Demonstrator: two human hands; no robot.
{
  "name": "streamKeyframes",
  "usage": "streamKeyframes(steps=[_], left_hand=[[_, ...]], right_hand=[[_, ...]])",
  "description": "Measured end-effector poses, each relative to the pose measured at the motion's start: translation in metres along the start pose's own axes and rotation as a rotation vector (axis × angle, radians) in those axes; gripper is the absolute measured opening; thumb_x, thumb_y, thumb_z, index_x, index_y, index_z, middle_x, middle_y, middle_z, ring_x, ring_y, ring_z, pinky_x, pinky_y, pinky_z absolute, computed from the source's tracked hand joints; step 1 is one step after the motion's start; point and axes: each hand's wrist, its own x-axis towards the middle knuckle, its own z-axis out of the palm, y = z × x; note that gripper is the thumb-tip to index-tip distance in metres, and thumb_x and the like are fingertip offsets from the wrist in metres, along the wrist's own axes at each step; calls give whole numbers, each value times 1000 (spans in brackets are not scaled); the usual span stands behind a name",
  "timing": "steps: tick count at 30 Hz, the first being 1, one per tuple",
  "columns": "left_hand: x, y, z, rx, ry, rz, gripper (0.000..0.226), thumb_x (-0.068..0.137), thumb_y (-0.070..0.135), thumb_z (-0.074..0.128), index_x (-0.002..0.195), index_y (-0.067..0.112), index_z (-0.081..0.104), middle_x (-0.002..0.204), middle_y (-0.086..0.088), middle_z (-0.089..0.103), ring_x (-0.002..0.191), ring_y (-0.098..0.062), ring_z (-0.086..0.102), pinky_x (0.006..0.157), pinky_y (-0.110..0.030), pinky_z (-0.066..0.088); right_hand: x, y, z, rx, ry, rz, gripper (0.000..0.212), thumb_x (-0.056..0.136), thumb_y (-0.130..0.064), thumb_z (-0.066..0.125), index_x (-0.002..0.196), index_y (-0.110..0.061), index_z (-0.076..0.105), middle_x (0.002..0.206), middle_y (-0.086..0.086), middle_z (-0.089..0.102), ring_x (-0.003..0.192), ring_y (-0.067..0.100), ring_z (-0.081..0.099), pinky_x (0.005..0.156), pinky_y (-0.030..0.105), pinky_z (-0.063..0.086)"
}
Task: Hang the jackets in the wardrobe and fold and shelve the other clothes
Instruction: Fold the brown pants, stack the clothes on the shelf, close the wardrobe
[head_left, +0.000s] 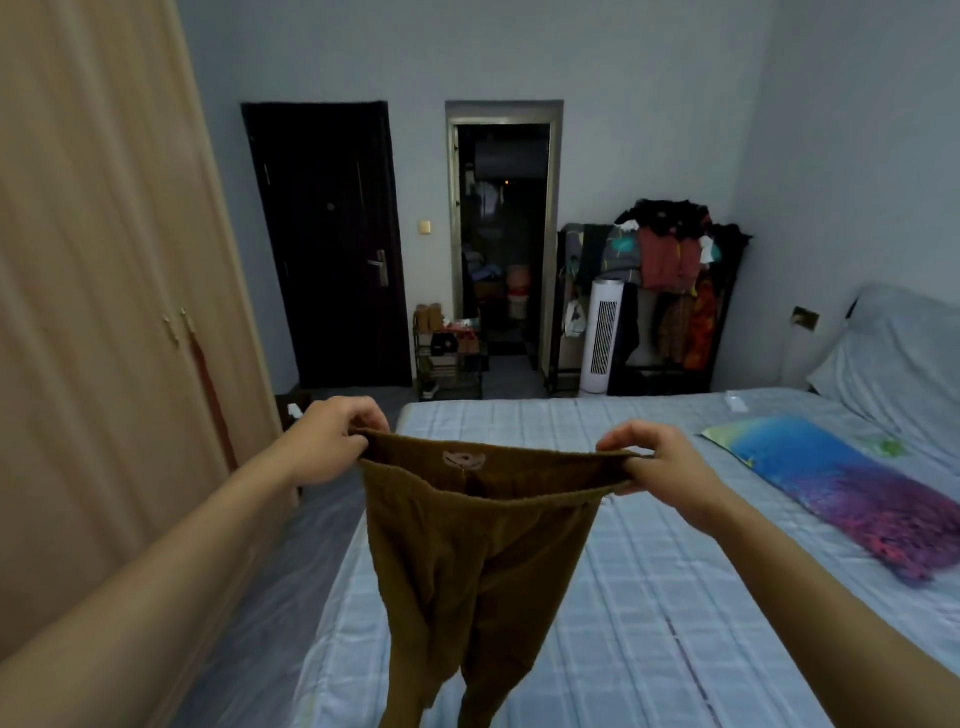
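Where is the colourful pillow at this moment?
In the head view the colourful pillow lies on the bed, on the right side, beyond the right hand and below the pale headboard cushion.

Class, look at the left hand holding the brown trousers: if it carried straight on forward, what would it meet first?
Probably nothing close. The left hand pinches the trousers at the waistband, above the floor beside the bed. Beyond it stands the dark door, though depth is unclear.
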Motion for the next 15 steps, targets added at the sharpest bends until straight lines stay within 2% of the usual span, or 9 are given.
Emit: streamKeyframes(steps=[4,7,10,12,15], left_hand=[[-7,-1,-16,-193,-117,-29,20,93,-5,52,98,9,65,96,-16,69,80,-24,73,65,-32,58],[-16,-4,-20,-261,-190,-31,14,96,-1,53,101,6,64,98,-19,68,80,-26,72,67,-33,58],[-21,-8,-18,-281,-212,-45,11,96,1,55,103,3,63,100,-17,67,78,-23,72,66,-29,57],[-20,-11,-14,-284,-215,-64,11,96,2,56,103,4,64,98,-17,68,77,-20,71,66,-27,57],[-20,-15,-7,-262,-191,-84,11,95,1,56,102,4,65,93,-15,68,71,-14,69,62,-23,54]], right_hand=[[-1,-15,-16,82,-292,27,14,91,9,56,97,3,67,96,23,71,90,34,71,78,39,59],[-3,-17,-19,101,-388,56,12,85,5,68,97,4,68,97,23,71,95,31,71,86,35,57],[-5,-17,-19,23,-459,74,28,76,-2,79,103,-5,71,95,14,73,93,22,70,87,28,52],[-7,-16,-15,-14,-482,74,34,74,1,80,105,-7,70,95,12,74,92,21,71,87,29,54],[-5,-13,-2,-130,-361,-2,20,80,3,74,96,-7,70,91,11,74,88,21,73,85,37,59]])
